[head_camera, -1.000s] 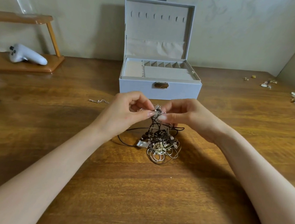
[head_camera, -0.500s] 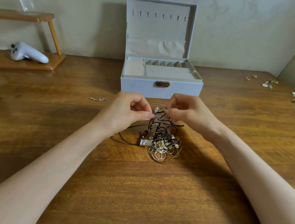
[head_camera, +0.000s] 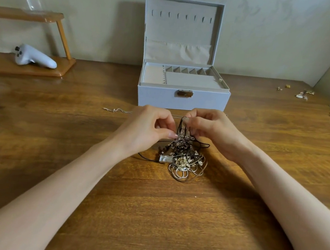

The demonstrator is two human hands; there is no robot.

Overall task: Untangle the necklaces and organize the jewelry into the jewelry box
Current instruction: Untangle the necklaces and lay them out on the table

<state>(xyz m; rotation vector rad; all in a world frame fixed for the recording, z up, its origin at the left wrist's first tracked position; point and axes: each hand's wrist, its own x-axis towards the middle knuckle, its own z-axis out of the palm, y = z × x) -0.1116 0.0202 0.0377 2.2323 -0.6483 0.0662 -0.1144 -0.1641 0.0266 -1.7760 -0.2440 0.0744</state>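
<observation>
Near the middle of the wooden counter (head_camera: 152,213), a tangle of necklaces (head_camera: 184,158) lies in a heap of dark cords, pale beads and looping silver chain, with a rectangular pendant (head_camera: 165,159) at its left edge. Both hands work at the top of the heap, just in front of the jewelry box (head_camera: 182,100). The left hand (head_camera: 148,127) has its fingers (head_camera: 169,134) curled in, and thumb and forefinger pinch a strand at the upper left of the tangle. The right hand (head_camera: 215,131) pinches the dark cords at their highest point and lifts them off the counter, so that the strands hang from its fingers (head_camera: 192,120) to the heap below. The grey box stands against the wall with its lid upright and open; a row of hooks and a gathered pocket line the lid, and a divided tray fills the base. A thin silver chain (head_camera: 117,110) lies on the counter to the left of the left hand, apart from the heap. Small jewelry pieces (head_camera: 302,94) are scattered at the far right of the counter. On the left, a white controller (head_camera: 34,56) rests on a low wooden shelf (head_camera: 25,69).
</observation>
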